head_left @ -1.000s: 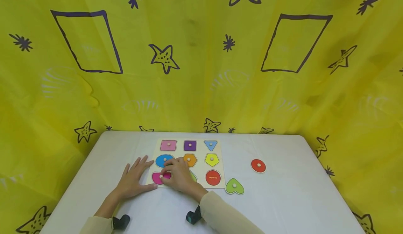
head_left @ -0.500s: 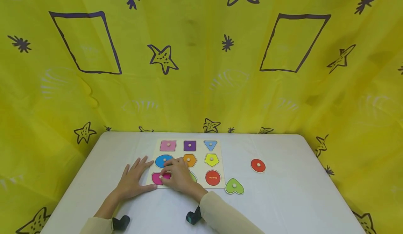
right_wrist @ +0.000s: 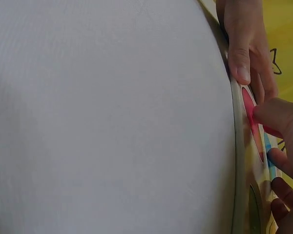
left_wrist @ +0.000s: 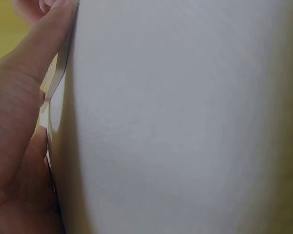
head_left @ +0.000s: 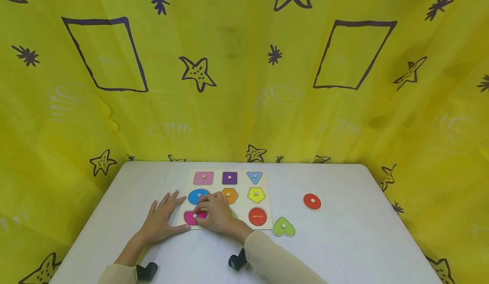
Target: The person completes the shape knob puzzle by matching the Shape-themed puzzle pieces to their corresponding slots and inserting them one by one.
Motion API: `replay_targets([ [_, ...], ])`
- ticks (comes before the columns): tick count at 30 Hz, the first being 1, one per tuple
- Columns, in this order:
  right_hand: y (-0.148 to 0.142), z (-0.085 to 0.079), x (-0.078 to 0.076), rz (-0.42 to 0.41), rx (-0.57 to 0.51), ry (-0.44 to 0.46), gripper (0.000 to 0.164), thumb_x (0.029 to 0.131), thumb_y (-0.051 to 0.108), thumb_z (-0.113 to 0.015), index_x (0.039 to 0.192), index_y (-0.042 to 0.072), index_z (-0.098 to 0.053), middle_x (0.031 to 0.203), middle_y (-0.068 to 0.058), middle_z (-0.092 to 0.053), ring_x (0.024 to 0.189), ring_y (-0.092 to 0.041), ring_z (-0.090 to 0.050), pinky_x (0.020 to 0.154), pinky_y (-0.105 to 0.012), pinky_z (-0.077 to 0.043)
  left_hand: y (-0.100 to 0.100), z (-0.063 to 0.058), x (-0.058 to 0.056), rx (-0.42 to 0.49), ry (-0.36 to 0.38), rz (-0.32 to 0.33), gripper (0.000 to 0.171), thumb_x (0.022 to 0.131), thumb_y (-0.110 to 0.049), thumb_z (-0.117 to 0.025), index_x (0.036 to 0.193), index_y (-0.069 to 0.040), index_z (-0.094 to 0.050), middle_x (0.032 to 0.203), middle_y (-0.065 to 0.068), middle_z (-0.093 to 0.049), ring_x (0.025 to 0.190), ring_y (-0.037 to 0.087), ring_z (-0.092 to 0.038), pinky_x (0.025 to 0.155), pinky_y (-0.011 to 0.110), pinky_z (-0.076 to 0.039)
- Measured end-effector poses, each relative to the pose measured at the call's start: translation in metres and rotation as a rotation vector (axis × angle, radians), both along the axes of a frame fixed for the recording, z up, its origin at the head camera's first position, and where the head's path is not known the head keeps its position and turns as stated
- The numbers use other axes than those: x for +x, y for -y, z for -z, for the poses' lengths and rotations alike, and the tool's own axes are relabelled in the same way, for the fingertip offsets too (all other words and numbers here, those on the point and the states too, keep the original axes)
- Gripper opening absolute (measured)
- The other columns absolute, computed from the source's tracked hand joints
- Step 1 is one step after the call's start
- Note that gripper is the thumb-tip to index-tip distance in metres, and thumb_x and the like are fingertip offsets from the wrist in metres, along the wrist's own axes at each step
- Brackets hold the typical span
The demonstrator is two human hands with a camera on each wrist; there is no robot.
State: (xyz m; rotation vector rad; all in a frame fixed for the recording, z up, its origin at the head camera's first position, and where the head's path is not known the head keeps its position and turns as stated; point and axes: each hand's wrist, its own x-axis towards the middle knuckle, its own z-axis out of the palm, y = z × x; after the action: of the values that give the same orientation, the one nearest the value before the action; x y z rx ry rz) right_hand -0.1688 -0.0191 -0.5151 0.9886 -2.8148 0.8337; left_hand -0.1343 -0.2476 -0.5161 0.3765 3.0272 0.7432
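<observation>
A pale shape-puzzle board (head_left: 242,182) lies on the table in the head view. My right hand (head_left: 218,215) pinches the knob of the magenta rounded piece (head_left: 189,217) at the board's near left corner. Whether that piece is fully seated is unclear, since the right wrist view shows magenta (right_wrist: 249,105) partly behind the thumb. My left hand (head_left: 162,220) rests with spread fingers at the board's left edge, its thumb touching the near corner. A blue oval piece (head_left: 194,196) and an orange hexagon piece (head_left: 229,195) sit partly behind the right hand.
A green heart piece (head_left: 282,231) lies beside the board's near right corner. Farther right is a red round piece (head_left: 312,201). The red "Circular" recess (head_left: 257,217) has no knob. A yellow curtain (head_left: 229,118) hangs behind the table (head_left: 344,241).
Both hands keep nearly the same place, the right one still at the magenta piece's knob. The head view has shifted slightly.
</observation>
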Motion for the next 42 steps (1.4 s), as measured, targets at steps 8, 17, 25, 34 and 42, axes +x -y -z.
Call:
replay_targets([
  [8, -0.014, -0.016, -0.006, -0.136, 0.037, 0.085, 0.033, 0.092, 0.035, -0.077, 0.124, 0.027, -0.074, 0.130, 0.011, -0.067, 0.121, -0.010, -0.053, 0.102, -0.032, -0.046, 0.002, 0.003, 0.000, 0.006, -0.014, 0.005, 0.095, 0.075, -0.063, -0.082, 0.151, -0.014, -0.051, 0.162, 0.022, -0.035, 0.150, 0.050, -0.021, 0.115, 0.078, -0.005],
  [17, -0.040, -0.024, -0.008, -0.182, -0.018, 0.068, 0.047, 0.093, 0.032, -0.077, 0.138, 0.023, -0.065, 0.135, 0.010, -0.064, 0.124, -0.011, -0.053, 0.102, -0.030, -0.048, 0.002, 0.004, 0.000, 0.004, -0.011, 0.000, 0.097, 0.074, -0.064, -0.082, 0.151, -0.015, -0.051, 0.162, 0.022, -0.035, 0.151, 0.050, -0.021, 0.115, 0.077, -0.005],
  [25, -0.065, -0.027, -0.005, -0.190, -0.082, 0.065, 0.045, 0.091, 0.029, -0.079, 0.134, 0.018, -0.068, 0.124, 0.003, -0.069, 0.116, -0.013, -0.054, 0.101, -0.032, -0.047, 0.003, 0.014, -0.002, 0.041, -0.055, 0.010, 0.098, 0.072, -0.067, -0.080, 0.149, -0.014, -0.052, 0.160, 0.025, -0.036, 0.149, 0.051, -0.022, 0.114, 0.078, -0.005],
  [34, -0.107, -0.027, 0.001, -0.104, -0.091, 0.034, 0.048, 0.088, 0.026, -0.082, 0.132, 0.013, -0.069, 0.128, 0.002, -0.070, 0.116, -0.017, -0.057, 0.103, -0.040, -0.048, -0.001, 0.008, -0.002, 0.073, -0.075, 0.019, 0.097, 0.072, -0.064, -0.082, 0.148, -0.011, -0.054, 0.159, 0.026, -0.038, 0.148, 0.052, -0.023, 0.114, 0.078, -0.007],
  [42, -0.146, -0.025, 0.010, -0.019, -0.128, 0.071, 0.048, 0.087, 0.028, -0.084, 0.131, 0.017, -0.069, 0.126, 0.001, -0.069, 0.118, -0.018, -0.054, 0.096, -0.040, -0.052, 0.000, 0.005, 0.000, 0.031, -0.022, 0.001, 0.097, 0.073, -0.064, -0.082, 0.150, -0.013, -0.052, 0.161, 0.024, -0.036, 0.150, 0.050, -0.021, 0.115, 0.077, -0.005],
])
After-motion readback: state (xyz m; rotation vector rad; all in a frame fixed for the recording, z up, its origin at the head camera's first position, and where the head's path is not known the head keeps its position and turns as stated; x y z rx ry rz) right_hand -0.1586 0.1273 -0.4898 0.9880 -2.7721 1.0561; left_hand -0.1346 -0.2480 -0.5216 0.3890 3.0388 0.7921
